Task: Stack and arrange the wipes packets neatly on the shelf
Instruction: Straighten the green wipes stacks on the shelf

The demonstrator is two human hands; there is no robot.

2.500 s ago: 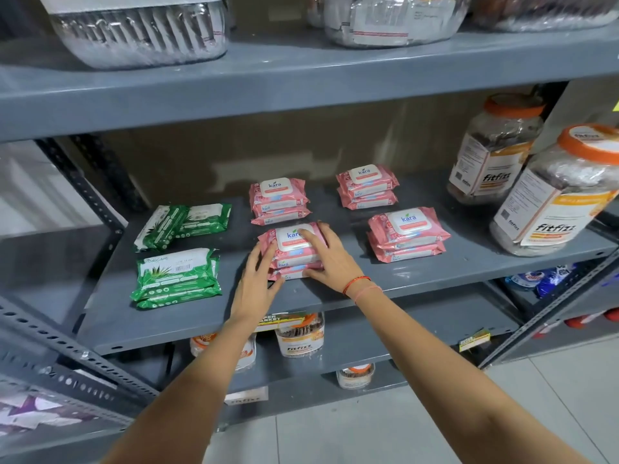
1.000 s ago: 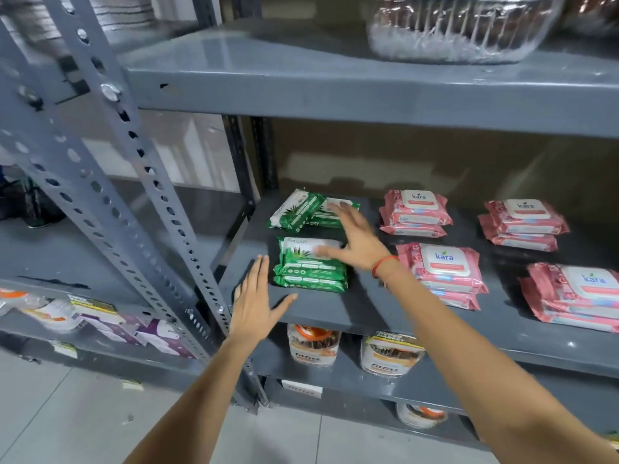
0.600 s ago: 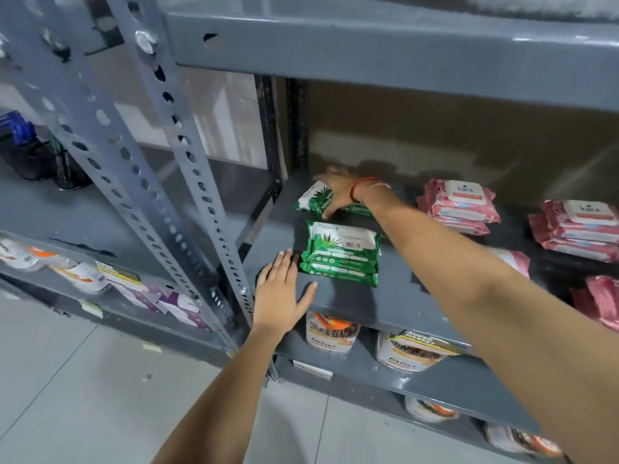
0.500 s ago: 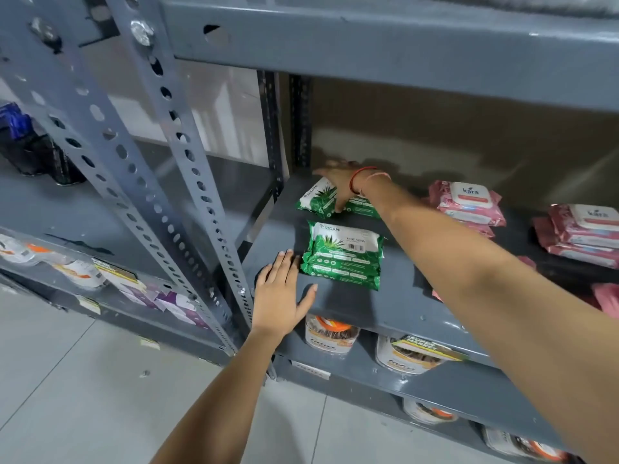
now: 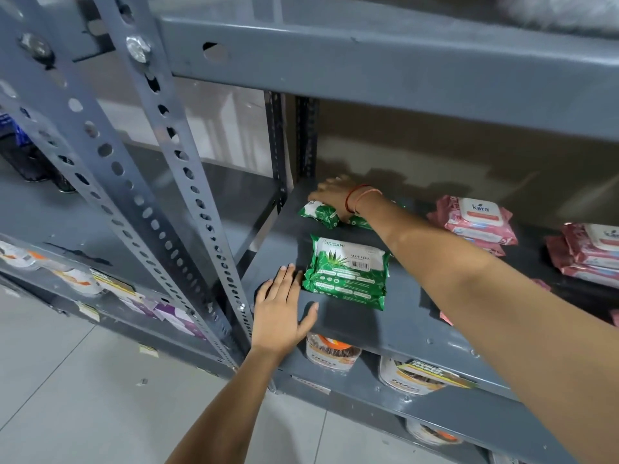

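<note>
While my right hand (image 5: 331, 195) grips the back green packets (image 5: 320, 214) mid-frame, left hand (image 5: 279, 309) spread flat; they may slide apart.

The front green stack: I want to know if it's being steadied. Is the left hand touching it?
Cannot tell. In the head view the left hand lies flat on the shelf, fingertips at the front green stack's left edge; neither gap nor contact shows plainly.
</note>
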